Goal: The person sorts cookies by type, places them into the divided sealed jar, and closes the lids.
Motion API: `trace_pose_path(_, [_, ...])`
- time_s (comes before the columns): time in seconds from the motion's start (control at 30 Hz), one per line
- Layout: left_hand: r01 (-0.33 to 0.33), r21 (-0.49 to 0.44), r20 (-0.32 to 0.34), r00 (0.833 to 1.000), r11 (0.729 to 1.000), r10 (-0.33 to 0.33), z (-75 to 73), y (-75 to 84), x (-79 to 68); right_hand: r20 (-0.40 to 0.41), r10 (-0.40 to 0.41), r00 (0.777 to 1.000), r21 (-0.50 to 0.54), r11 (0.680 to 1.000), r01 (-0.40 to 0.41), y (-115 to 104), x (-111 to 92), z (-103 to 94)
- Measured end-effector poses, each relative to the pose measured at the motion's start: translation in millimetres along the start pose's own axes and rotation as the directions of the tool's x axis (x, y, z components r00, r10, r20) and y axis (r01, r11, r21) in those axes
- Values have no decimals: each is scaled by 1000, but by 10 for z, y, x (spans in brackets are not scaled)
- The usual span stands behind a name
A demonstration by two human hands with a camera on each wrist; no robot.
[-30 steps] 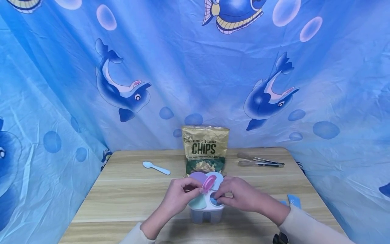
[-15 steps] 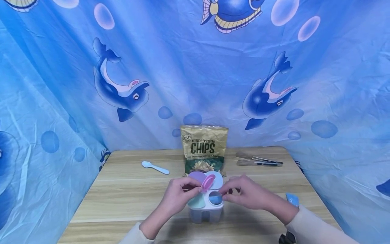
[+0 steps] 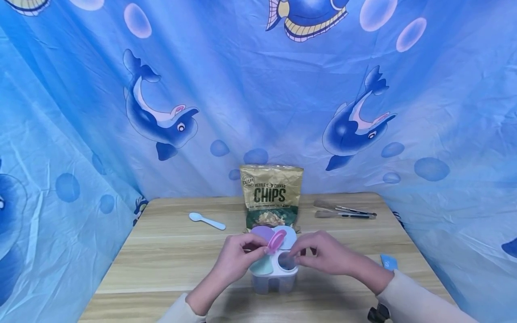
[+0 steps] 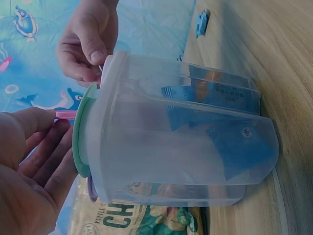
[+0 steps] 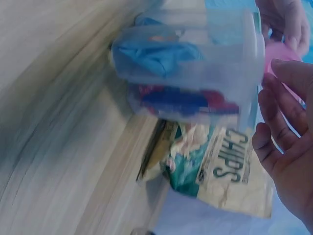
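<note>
A translucent storage container (image 3: pixel 273 284) stands upright on the wooden table, with purple, light blue and mint green lids closed on its top. My left hand (image 3: pixel 238 255) pinches the raised pink lid (image 3: pixel 276 241) between thumb and fingers. The round opening (image 3: pixel 287 260) beneath that lid is uncovered. Beside its right rim is my right hand (image 3: pixel 327 255), fingers loosely bent and holding nothing. Through the wall in the left wrist view, small blue packets (image 4: pixel 239 147) lie low inside. A red and blue item (image 5: pixel 181 103) fills another compartment in the right wrist view.
A chips bag (image 3: pixel 272 197) stands behind the container. A pale blue spoon (image 3: pixel 207 221) lies at the back left, tongs (image 3: pixel 345 213) at the back right. Another blue packet (image 3: pixel 388 262) rests on the table near my right forearm.
My right fingers have come out of the opening to its right rim, letting go of a blue packet that has dropped down inside. My left hand keeps holding the pink lid up.
</note>
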State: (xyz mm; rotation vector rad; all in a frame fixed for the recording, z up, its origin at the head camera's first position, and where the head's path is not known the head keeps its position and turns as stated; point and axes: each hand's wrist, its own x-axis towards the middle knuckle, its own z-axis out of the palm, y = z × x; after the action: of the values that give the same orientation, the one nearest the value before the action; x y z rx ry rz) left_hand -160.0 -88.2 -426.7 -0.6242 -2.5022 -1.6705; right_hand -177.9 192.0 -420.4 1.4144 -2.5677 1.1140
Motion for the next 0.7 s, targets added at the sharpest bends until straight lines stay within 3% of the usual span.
trace_pose_path(0.17, [10, -1, 3, 1000, 1000, -10, -3, 3, -1, -54, 141, 989, 67, 988, -137, 90, -169, -168])
trace_pose_path(0.3, [14, 2, 11, 1000, 1000, -14, -1, 17, -2, -83, 254, 964, 81, 965, -248, 200, -369, -303])
trace_pose_path(0.47, [17, 16, 12, 1000, 1000, -17, -4, 30, -12, -128, 331, 935, 76, 943, -323, 355, -678, -462])
trace_pose_path(0.6, [20, 21, 10, 1000, 1000, -21, -9, 36, -18, -173, 394, 902, 69, 919, -388, 516, -970, -594])
trace_pose_path(0.7, [24, 19, 10, 1000, 1000, -24, -2, 36, -18, -201, 464, 863, 53, 885, -463, 652, -1203, -667])
